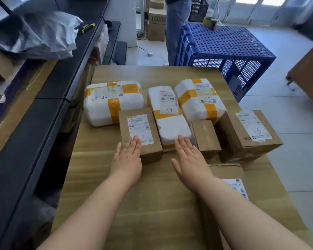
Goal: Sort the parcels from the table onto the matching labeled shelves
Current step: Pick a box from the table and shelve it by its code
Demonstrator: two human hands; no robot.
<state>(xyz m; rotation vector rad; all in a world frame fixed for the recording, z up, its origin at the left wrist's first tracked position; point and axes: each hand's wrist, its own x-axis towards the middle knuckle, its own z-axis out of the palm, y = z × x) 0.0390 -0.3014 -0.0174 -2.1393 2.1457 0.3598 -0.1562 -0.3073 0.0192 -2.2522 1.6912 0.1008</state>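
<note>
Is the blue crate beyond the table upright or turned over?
Turned over: the blue crate has its perforated base up, small items standing on it.

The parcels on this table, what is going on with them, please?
A person reaches in with both hands flat and open. The left hand lies on a small labelled brown box; the right hand touches the near end of the white taped parcel beside it. Nothing is lifted yet; the parcels lie on the table.
</note>
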